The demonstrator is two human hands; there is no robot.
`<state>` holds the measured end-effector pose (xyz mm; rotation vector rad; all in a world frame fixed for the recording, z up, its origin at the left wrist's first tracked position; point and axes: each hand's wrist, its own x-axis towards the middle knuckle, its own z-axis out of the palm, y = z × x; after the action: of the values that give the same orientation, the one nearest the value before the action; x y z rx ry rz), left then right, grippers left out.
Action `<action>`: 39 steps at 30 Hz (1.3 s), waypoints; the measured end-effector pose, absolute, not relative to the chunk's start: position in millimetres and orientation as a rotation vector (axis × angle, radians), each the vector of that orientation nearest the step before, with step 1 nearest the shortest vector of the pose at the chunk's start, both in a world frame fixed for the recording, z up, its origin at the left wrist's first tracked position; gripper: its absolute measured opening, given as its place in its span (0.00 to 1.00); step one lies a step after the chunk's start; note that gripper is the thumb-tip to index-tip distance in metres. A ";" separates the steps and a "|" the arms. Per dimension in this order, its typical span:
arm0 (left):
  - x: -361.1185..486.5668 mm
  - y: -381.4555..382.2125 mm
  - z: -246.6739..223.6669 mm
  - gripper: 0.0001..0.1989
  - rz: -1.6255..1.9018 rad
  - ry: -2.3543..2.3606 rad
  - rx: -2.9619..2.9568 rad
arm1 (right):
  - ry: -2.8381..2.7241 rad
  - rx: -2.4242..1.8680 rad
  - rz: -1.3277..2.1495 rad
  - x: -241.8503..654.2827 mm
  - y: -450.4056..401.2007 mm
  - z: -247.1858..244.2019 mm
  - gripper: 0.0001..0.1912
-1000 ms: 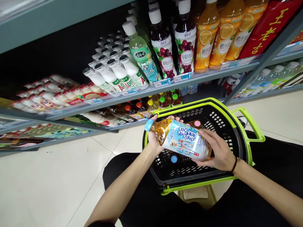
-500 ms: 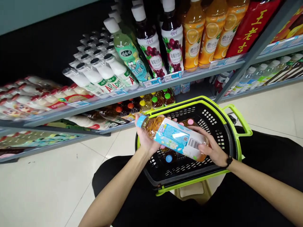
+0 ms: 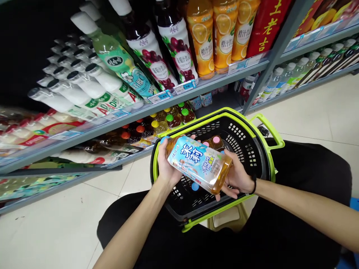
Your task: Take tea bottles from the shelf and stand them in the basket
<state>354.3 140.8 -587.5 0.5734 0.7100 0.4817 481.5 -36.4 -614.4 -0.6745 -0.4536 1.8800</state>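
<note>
A bottle of amber jasmine tea (image 3: 200,160) with a blue label and blue cap lies tilted across my two hands, above the basket. My left hand (image 3: 166,164) is wrapped round its neck end, the thumb near the cap. At the base end my right hand (image 3: 237,173) holds the bottle's corner, thumb on top and some fingers showing below. The label's large characters face up. Under the bottle is a black shopping basket (image 3: 269,160) with a lime-green rim; inside it stand bottles with pink caps (image 3: 216,139) and one with a blue cap (image 3: 195,186).
Ahead runs a shelf (image 3: 174,98) with grape juice (image 3: 179,52), orange juice (image 3: 201,41) and white milk-drink bottles (image 3: 98,87). Smaller bottles with coloured caps (image 3: 169,118) stand on the lower shelf. The basket rests on a beige stool (image 3: 228,220) between my knees.
The bottle has turned in my hands from its barcode side to its front label. My right hand has shifted under the base end. The view has swung right.
</note>
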 end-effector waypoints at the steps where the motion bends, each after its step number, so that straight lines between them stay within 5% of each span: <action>1: 355.3 141.6 -589.9 0.23 0.472 0.731 0.572 | -0.447 -0.643 1.903 483.6 -35.9 -614.3 0.57; 7: 364.2 142.8 -605.0 0.14 0.475 0.989 0.427 | -0.389 -0.403 2.021 492.9 -34.0 -617.9 0.61; 17: 361.0 141.6 -615.8 0.13 0.460 0.991 0.381 | -0.499 -0.369 2.011 492.9 -39.4 -619.7 0.59; 23: 356.7 156.8 -602.9 0.20 0.511 0.827 0.649 | -0.444 -0.830 1.884 492.0 -28.3 -620.2 0.58; 28: 349.5 158.1 -592.5 0.15 0.648 0.683 0.924 | -0.358 -1.340 1.781 505.0 -19.2 -615.8 0.38; 32: 342.3 146.2 -604.6 0.13 0.642 0.490 1.329 | -1.005 -1.926 1.585 516.8 -19.6 -618.6 0.23; 39: 348.6 111.6 -634.3 0.15 0.309 0.428 1.794 | -1.586 -2.496 1.125 523.1 -21.2 -619.6 0.22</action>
<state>348.6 111.6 -634.3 1.7940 0.4284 0.3088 523.1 -21.2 -619.6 -2.4956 -1.5863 1.1254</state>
